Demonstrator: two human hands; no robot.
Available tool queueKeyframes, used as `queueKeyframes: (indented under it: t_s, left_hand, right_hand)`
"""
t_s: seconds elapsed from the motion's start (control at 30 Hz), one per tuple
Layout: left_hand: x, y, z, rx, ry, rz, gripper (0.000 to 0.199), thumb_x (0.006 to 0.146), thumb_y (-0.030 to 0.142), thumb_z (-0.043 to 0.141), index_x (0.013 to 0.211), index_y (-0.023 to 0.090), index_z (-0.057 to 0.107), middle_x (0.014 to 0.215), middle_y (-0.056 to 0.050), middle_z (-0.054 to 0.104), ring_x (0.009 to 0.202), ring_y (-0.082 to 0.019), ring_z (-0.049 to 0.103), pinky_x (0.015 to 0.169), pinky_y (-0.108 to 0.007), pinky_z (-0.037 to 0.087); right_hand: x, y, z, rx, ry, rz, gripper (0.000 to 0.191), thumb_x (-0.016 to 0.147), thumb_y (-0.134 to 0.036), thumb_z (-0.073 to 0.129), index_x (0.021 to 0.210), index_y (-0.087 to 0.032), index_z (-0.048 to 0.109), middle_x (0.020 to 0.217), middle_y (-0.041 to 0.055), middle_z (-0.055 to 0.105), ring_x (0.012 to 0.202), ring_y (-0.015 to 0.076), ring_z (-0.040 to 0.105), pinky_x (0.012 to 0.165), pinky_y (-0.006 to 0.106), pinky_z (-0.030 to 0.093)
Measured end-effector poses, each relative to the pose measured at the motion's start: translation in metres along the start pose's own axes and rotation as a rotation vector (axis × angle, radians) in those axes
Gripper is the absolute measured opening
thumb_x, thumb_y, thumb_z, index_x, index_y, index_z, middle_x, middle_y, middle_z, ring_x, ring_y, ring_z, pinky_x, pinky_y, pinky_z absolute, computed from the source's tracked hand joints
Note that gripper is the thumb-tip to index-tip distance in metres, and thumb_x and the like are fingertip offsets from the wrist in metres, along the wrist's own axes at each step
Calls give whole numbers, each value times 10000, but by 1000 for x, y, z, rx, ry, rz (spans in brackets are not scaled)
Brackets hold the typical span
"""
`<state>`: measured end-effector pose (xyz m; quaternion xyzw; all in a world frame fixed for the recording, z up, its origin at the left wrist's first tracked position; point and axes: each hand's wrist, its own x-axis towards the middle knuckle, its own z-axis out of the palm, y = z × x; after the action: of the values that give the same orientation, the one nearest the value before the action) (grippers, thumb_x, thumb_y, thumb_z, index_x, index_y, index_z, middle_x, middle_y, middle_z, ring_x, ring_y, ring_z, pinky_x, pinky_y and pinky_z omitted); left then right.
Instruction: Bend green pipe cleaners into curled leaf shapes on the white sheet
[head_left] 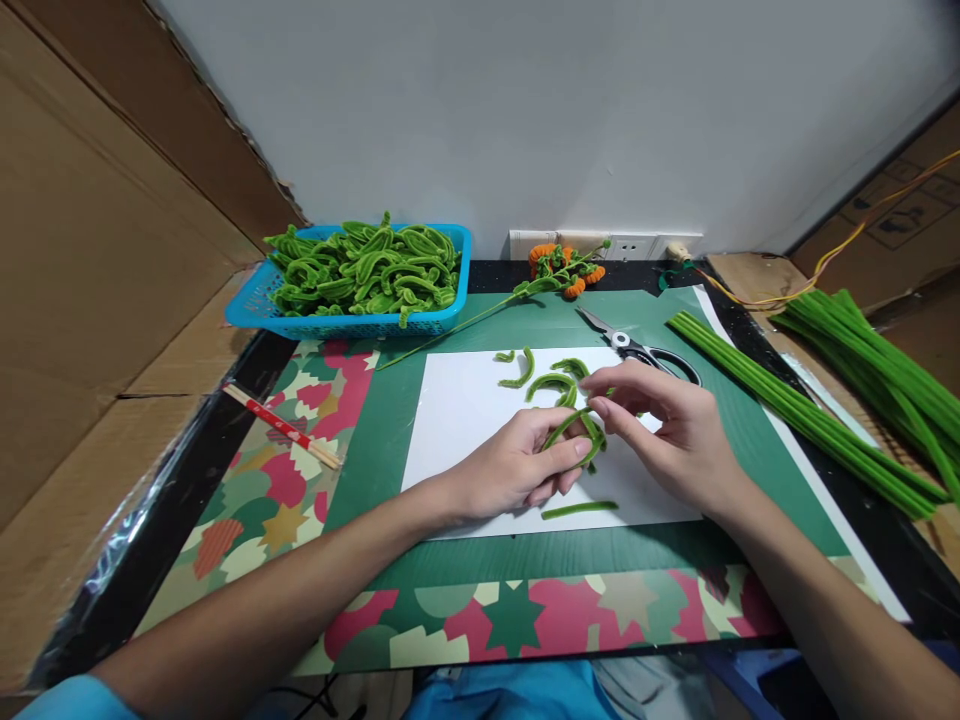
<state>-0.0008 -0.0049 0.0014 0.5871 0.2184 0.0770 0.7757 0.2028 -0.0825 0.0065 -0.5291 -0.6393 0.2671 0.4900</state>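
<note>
One white sheet [456, 430], one scissors [621, 341]; left fingers [562, 458] clasp green strips [562, 427], right fingers [626, 376] pinch one tip.

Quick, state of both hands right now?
Left hand: closed, holding bent, green, fuzzy pipe-cleaner pieces.
Right hand: thumb and fingertips close together at the pieces' upper end; whether they grip cannot be told.

- No word, brand or number is legible.
- Red wrapper [277, 421] on the chopsticks [325, 457]: pale marks, too small to read.
- Cardboard box [900, 218] at right: dark printed frames and symbols, meaning unclear.
</note>
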Motion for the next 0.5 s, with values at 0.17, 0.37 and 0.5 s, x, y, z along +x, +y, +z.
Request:
queueKeyframes:
  t_s: [0.17,0.37,0.5]
  left_hand:
    - [1,-3,-1,-42,19,38,321,1083,518,580,1173,210,566,712,67,566,404,-53,415,343,-161,302]
    - [4,-4,1,-81,106,104,309,1074,511,603,1019,229,490,716,77,550,394,-44,409,328,-151,268]
    - [5,-4,0,-109,146,142,292,1078,479,609,1014,234,463,706,94,510,384,-26,371,342,-140,237]
  right_hand:
    - [2,1,-2,-94,-32,-46,104,1052,-240,657,1044,-229,760,947,43,741,780,168,665,653,301,533]
    - [3,1,-3,-159,-26,-72,122,1048,-217,643,1050,-220,765,927,39,754,755,157,660,644,284,523]
    - [3,0,-2,-160,-28,-47,138,1044,-221,639,1060,-208,775,949,40,784,747,148,692,632,263,541]
